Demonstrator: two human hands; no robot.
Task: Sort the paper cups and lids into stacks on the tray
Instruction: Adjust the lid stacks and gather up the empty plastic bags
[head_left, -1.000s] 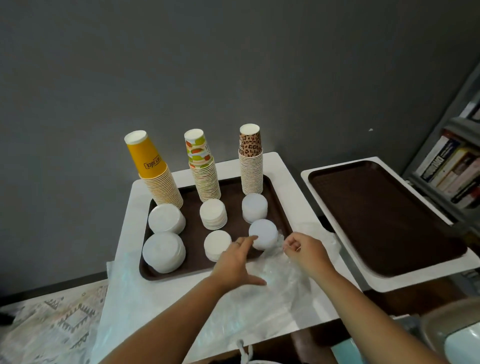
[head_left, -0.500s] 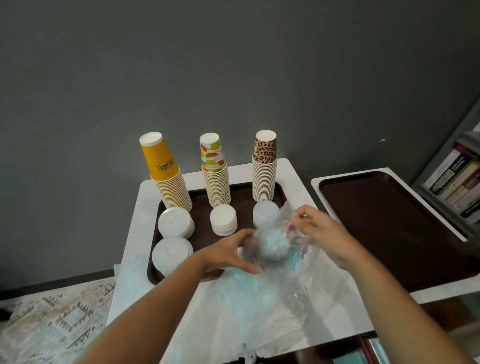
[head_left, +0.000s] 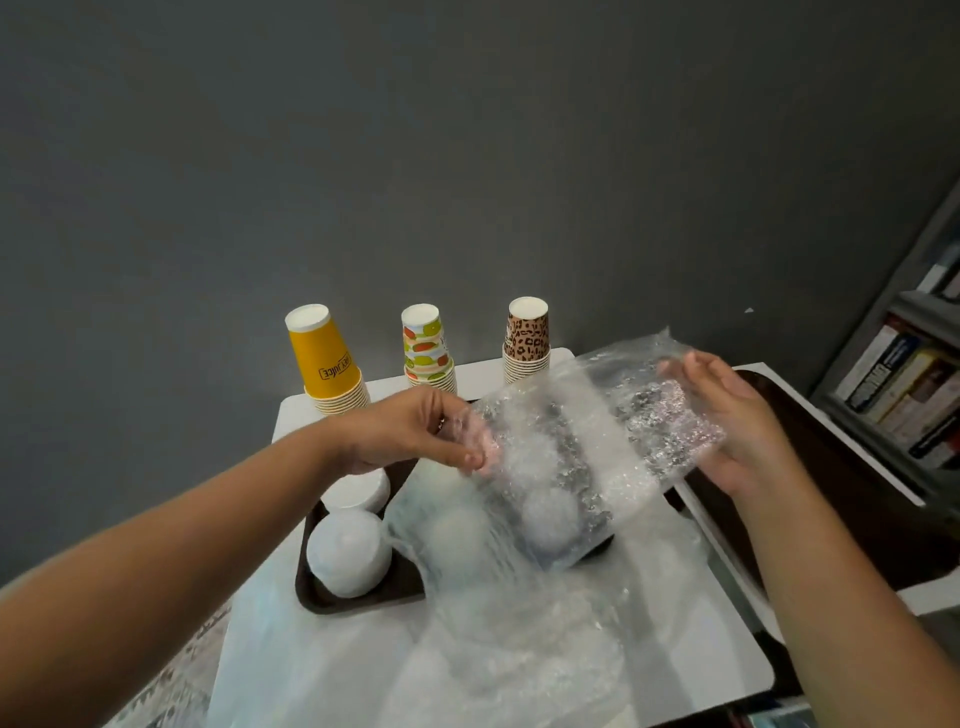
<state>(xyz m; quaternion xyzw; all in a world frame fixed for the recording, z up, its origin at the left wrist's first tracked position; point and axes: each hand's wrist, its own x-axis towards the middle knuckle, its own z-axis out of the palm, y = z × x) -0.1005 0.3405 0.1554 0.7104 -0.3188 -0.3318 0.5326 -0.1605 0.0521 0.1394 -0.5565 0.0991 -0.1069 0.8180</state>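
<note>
- On the far left of the tray (head_left: 358, 603), at about 9 o'clock from my left hand's wrist, two white lid stacks (head_left: 349, 552) are sitting in plain sight, the nearer one just beside the tray's front rim.
- Along the far edge, at 12 o'clock, the yellow cup stack (head_left: 327, 358), the patterned cup stack (head_left: 427, 345) and the leopard cup stack (head_left: 527, 335) are standing upside down in a row.
- My left hand (head_left: 410, 436) is pinching the left edge of a clear plastic bag (head_left: 582, 447) between thumb and fingertips.
- The bag is stretching with its long axis running from 9 o'clock up toward 2 o'clock, hanging over the tray's right half.
- Through the crinkled film I am making out more lids (head_left: 549, 517) only as pale blurs at 6 o'clock beneath it; their count is unclear.
- My right hand (head_left: 727, 421) is holding the bag's right end, fingers curled behind the film, partly veiled.
- A second tray (head_left: 852, 499) is lying at 3 o'clock, cut off by my right arm.
</note>
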